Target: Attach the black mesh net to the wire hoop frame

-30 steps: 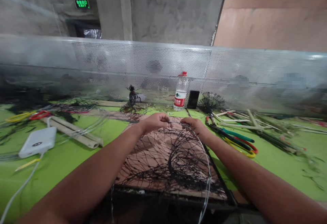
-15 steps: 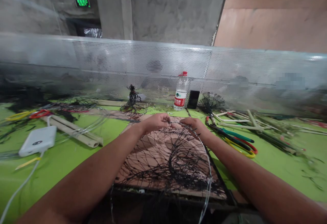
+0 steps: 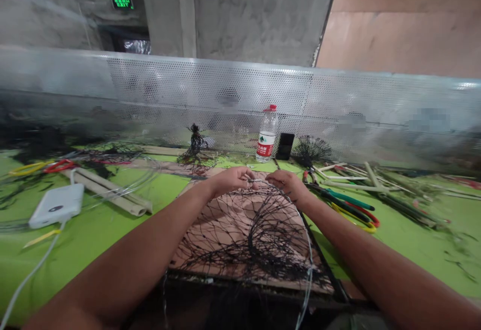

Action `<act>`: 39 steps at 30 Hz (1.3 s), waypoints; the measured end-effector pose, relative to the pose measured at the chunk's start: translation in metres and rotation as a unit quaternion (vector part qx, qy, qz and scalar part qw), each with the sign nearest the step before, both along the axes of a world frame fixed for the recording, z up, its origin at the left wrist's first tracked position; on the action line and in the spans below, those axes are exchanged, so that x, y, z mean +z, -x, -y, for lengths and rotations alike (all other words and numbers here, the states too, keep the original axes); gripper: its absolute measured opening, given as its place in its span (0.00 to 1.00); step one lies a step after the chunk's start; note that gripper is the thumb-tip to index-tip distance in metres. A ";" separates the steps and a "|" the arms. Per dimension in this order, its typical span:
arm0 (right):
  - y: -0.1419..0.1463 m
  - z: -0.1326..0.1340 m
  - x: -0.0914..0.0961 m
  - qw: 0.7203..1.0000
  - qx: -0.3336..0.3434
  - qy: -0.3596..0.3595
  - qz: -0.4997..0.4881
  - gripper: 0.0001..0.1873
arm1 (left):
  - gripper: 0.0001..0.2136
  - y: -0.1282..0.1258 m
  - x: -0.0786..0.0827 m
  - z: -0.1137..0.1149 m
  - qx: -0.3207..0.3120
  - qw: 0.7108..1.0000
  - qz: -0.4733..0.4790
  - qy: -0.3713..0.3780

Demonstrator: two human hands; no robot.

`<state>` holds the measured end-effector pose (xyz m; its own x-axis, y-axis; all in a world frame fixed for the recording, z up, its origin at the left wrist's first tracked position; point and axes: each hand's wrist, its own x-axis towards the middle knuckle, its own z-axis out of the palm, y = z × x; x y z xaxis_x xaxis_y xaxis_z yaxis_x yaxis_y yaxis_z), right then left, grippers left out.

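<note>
Black knotted netting [image 3: 225, 219] spreads over a pinkish board in front of me, bunched thicker at the right. A loop of silvery wire [image 3: 308, 250] runs along the net's far edge, curves down the right side and leaves at the bottom. My left hand [image 3: 235, 178] pinches the wire at the far edge of the net, fingers curled together. Just to its right, my right hand [image 3: 287, 184] also closes on the wire, fingertips bent toward the left hand. Strands of net hang beneath both hands. The exact grip of the fingertips is partly hidden.
Right of my arm lie pliers with coloured handles [image 3: 349, 207] and cut stems [image 3: 368, 179]. A water bottle [image 3: 266, 137] and a dark phone [image 3: 285, 146] stand before a perforated metal screen [image 3: 225, 84]. At left are a white power bank [image 3: 57, 204], bamboo tubes [image 3: 112, 192] and red-handled scissors [image 3: 59, 165].
Both hands stay at the net's far edge with only slight finger movement. The right fingers have shifted slightly, and the wire loop hangs a little differently at the bottom right.
</note>
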<state>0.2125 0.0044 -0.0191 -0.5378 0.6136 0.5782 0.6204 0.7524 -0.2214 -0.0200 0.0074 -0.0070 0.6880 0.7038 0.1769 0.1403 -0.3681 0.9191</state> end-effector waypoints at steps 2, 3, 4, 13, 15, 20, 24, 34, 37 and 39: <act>0.001 0.002 0.001 1.000 0.012 -0.010 0.020 0.15 | 0.12 0.000 -0.001 -0.001 -0.002 1.000 0.000 -0.006; 0.002 0.003 0.002 0.999 0.019 -0.014 0.030 0.15 | 0.12 0.000 -0.001 -0.002 -0.003 1.000 -0.002 -0.009; 0.003 0.003 0.003 0.999 0.024 -0.018 0.035 0.15 | 0.12 0.000 -0.001 -0.002 -0.005 1.000 -0.004 -0.011; 0.003 0.001 0.002 0.998 0.043 -0.038 0.025 0.15 | 0.09 0.000 -0.004 -0.004 0.013 1.000 -0.017 -0.013; 0.003 0.001 0.001 0.998 0.038 -0.042 0.030 0.15 | 0.09 0.001 -0.005 -0.005 0.004 1.000 -0.012 -0.010; 0.000 -0.001 -0.001 0.998 0.026 -0.055 0.012 0.15 | 0.09 0.003 -0.004 -0.004 -0.016 0.999 -0.019 -0.035; -0.003 -0.006 -0.005 0.997 0.016 -0.074 -0.005 0.15 | 0.09 0.002 -0.005 -0.005 -0.020 0.999 -0.015 -0.043; 0.000 -0.006 -0.005 0.995 0.071 -0.063 0.032 0.15 | 0.08 0.001 -0.012 -0.012 -0.032 0.998 -0.025 -0.057; 0.003 -0.005 -0.004 0.994 0.079 -0.063 0.035 0.15 | 0.08 0.000 -0.012 -0.013 -0.043 0.997 -0.030 -0.059; 0.002 -0.007 -0.004 0.994 0.078 -0.067 0.034 0.15 | 0.08 -0.001 -0.013 -0.014 -0.050 0.997 -0.028 -0.054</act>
<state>0.2104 0.0112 -0.0233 -0.6604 0.4406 0.6081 0.5045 0.8601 -0.0753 -0.0192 0.0210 -0.0199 0.7641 0.6107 0.2077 0.1473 -0.4787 0.8655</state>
